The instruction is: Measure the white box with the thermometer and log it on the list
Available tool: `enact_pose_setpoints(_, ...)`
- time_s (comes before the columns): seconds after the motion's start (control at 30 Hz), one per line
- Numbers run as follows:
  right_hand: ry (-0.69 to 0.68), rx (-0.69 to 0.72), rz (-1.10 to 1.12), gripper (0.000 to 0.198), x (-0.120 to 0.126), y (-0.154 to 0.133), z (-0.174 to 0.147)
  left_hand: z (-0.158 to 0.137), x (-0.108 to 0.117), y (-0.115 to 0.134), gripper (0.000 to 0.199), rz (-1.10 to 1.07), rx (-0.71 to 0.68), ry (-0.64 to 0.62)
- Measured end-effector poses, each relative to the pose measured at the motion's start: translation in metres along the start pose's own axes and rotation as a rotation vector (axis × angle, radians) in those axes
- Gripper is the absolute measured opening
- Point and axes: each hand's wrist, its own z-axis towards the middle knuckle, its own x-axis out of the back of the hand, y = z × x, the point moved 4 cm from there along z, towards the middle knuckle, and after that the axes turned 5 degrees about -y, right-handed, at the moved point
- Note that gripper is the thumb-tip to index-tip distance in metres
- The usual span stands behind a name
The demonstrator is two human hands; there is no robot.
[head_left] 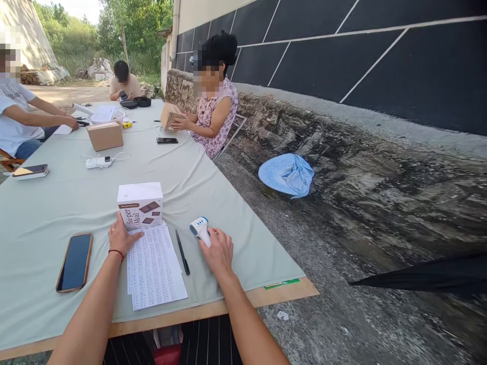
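My left hand (122, 235) lies at the lower left corner of a white box (140, 205) printed "Super Meal", its fingers along the box's side. The thumb stretches over the top of several handwritten sheets of paper (158, 268). My right hand (218, 248) is closed round the handle of a white and blue infrared thermometer (200, 229), which rests on or just above the cloth; I cannot tell which. Between the papers and that hand lies a black pen (182, 253). A smartphone (74, 262) in a brown case is left of my left forearm.
A light green cloth (213, 192) covers the long table. Farther along are a cardboard box (105, 136), a white device with a cable (98, 161) and phones. One person (216, 104) holds another carton; two more people sit beyond. A blue hat (287, 175) lies by the wall.
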Motion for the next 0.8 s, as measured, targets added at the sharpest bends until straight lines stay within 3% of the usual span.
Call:
enact_pose_setpoints(0.07, 0.088, 0.108, 0.034, 0.034, 0.001, -0.012, -0.005, 0.0, -0.002, 0.0, 0.105, 0.027, -0.002, 0.004)
enact_pose_setpoints(0.17, -0.045, 0.224, 0.132, 0.031, -0.012, -0.036, -0.014, -0.002, -0.003, 0.002, 0.105, 0.051, 0.001, 0.019)
enact_pose_setpoints(0.27, -0.208, 0.221, 0.097, 0.032, -0.029, -0.052, -0.022, -0.005, -0.002, 0.004, 0.108, 0.053, 0.011, 0.032)
enact_pose_setpoints(0.43, -0.25, 0.191, 0.119, 0.045, -0.036, -0.051, -0.02, -0.009, -0.001, 0.006, 0.108, 0.067, 0.013, 0.043)
enact_pose_setpoints(0.67, -0.227, -0.023, 0.805, 0.039, -0.039, -0.022, -0.013, -0.011, -0.004, 0.008, 0.106, 0.061, -0.001, 0.046)
enact_pose_setpoints(0.8, -0.202, -0.084, 1.103, 0.041, -0.038, -0.025, -0.018, -0.014, -0.003, 0.014, 0.106, 0.064, -0.007, 0.035)
